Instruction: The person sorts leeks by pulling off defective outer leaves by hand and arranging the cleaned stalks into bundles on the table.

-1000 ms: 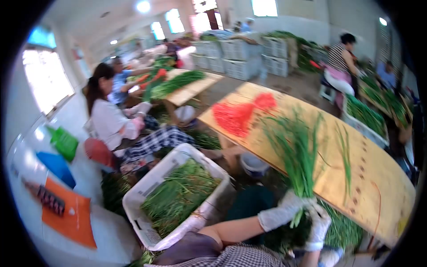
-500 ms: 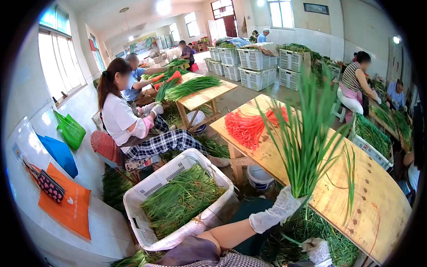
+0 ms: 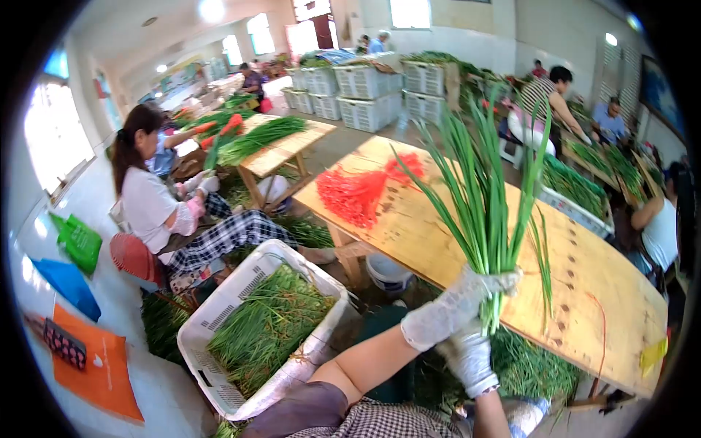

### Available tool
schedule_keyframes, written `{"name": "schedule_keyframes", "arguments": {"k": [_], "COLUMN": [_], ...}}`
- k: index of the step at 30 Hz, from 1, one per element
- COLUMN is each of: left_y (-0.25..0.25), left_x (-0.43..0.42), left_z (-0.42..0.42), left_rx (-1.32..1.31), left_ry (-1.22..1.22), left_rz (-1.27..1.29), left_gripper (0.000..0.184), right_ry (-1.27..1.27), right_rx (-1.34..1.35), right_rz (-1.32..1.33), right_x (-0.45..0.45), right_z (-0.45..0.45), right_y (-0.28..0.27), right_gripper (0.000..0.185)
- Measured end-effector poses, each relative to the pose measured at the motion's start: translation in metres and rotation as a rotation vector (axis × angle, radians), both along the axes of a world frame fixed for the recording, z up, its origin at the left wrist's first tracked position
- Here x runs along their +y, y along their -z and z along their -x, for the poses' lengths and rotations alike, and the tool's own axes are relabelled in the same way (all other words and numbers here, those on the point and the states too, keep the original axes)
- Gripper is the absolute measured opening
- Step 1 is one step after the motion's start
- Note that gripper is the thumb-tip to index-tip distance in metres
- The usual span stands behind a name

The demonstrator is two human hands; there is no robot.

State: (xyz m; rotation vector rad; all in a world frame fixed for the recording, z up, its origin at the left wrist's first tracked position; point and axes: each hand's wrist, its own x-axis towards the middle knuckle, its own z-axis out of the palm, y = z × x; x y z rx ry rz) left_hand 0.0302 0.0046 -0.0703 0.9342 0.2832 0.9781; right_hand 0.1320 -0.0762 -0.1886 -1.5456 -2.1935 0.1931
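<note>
below the left hand (image 3: 460, 303) clasping stalks (image 3: 488, 219), the right hand (image 3: 469, 359) is part-hidden.

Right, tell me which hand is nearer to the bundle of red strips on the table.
The left hand. It is around the green stalks, with the red strips beyond it and to its left; the right hand sits lower, farther from them.

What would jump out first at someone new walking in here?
Probably the tall bunch of green stalks, upright in the gloved left hand by the wooden table. Next, the bright red strands heaped toward the table's far end, and the white crate of greens at lower left.
</note>
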Motion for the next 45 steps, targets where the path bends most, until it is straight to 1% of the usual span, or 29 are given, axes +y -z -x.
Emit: {"name": "schedule_keyframes", "arguments": {"k": [1,2,3,4,5,6,8,10,12,14,15,16,18,19,20,21,22,24,26,28,29,31,32,34,36,40,42,44,45], "left_y": [0.006,0.017,0.031,0.044,0.060,0.076,0.093,0.089,0.083,0.080,0.082,0.085,0.087,0.087,0.085,0.081,0.081,0.070,0.063,0.052,0.045,0.037,0.035,0.050,0.059,0.070,0.067,0.071,0.071], "left_x": [0.007,0.014,0.016,0.015,0.012,0.007,-0.003,-0.019,-0.028,-0.034,-0.034,-0.033,-0.033,-0.033,-0.032,-0.032,-0.030,-0.033,-0.036,-0.038,-0.040,-0.042,-0.041,-0.035,-0.036,-0.036,-0.038,-0.039,-0.039], "left_z": [-0.006,-0.012,-0.015,-0.018,-0.019,-0.021,-0.020,-0.018,-0.019,-0.021,-0.021,-0.021,-0.016,-0.012,-0.008,-0.004,0.000,0.005,0.006,0.003,0.003,-0.002,-0.004,-0.005,-0.008,-0.010,-0.010,-0.009,-0.008], "left_rx": [0.041,0.089,0.012,-0.064,-0.088,-0.107,-0.061,-0.007,0.027,0.097,0.098,0.094,0.093,0.078,0.061,0.085,0.101,0.109,0.095,0.045,0.028,0.088,0.147,0.152,0.256,0.335,0.378,0.323,0.322], "left_ry": [0.051,0.108,0.161,0.224,0.279,0.338,0.311,0.218,0.166,0.085,0.085,0.073,0.057,0.047,0.036,0.037,0.037,0.011,0.012,0.007,0.010,-0.040,-0.094,-0.133,-0.160,-0.051,-0.059,-0.123,-0.124], "left_rz": [0.131,0.265,0.332,0.406,0.489,0.577,0.621,0.624,0.647,0.619,0.618,0.607,0.596,0.583,0.572,0.543,0.564,0.539,0.539,0.437,0.425,0.434,0.452,0.438,0.405,0.398,0.403,0.356,0.355], "left_gripper": [0.025,0.024,0.022,0.020,0.017,0.015,0.013,0.013,0.013,0.013,0.013,0.013,0.013,0.013,0.014,0.013,0.016,0.020,0.023,0.024,0.023,0.023,0.023,0.021,0.019,0.024,0.024,0.024,0.024], "right_ry": [-0.181,-0.318,-0.267,-0.140,0.012,0.264,0.788,1.059,1.057,0.965,1.006,1.004,1.114,0.938,0.549,0.211,0.102,0.136,0.837,1.009,1.010,1.094,1.091,0.698,0.384,0.202,0.228,0.439,0.408], "right_rx": [0.059,0.340,0.298,0.298,0.178,0.168,0.165,-0.021,-0.073,-0.258,-0.256,-0.255,-0.031,0.088,0.488,0.721,0.557,0.331,0.119,-0.373,-0.372,-0.307,-0.307,0.885,1.529,1.724,1.720,1.557,1.487], "right_rz": [0.171,0.510,0.601,0.350,0.157,0.044,0.025,-0.155,-0.241,-0.341,-0.204,-0.207,0.052,0.087,0.163,0.423,0.621,0.215,0.035,-0.419,-0.424,-0.056,-0.064,0.278,0.442,0.576,0.636,0.525,0.426], "right_x": [-0.027,-0.053,-0.067,-0.072,-0.075,-0.078,-0.078,-0.072,-0.057,-0.039,-0.033,-0.031,-0.032,-0.041,-0.049,-0.064,-0.072,-0.072,-0.039,-0.001,0.008,0.021,0.017,-0.009,-0.033,-0.059,-0.060,-0.052,-0.047], "right_z": [0.004,0.001,-0.010,-0.021,-0.038,-0.054,-0.090,-0.126,-0.140,-0.151,-0.154,-0.148,-0.132,-0.125,-0.117,-0.109,-0.102,-0.101,-0.106,-0.148,-0.161,-0.176,-0.165,-0.132,-0.104,-0.057,-0.049,-0.037,-0.033], "right_y": [-0.010,-0.005,-0.009,-0.008,-0.022,-0.036,-0.057,-0.053,-0.050,-0.029,-0.024,-0.028,-0.038,-0.037,-0.038,-0.044,-0.064,-0.065,-0.082,-0.043,-0.029,-0.015,-0.030,-0.049,-0.043,-0.028,-0.026,-0.033,-0.033], "right_gripper": [0.020,0.022,0.032,0.030,0.028,0.024,0.022,0.023,0.025,0.026,0.027,0.027,0.025,0.022,0.024,0.028,0.032,0.032,0.034,0.035,0.035,0.032,0.032,0.028,0.025,0.022,0.021,0.021,0.019]}}
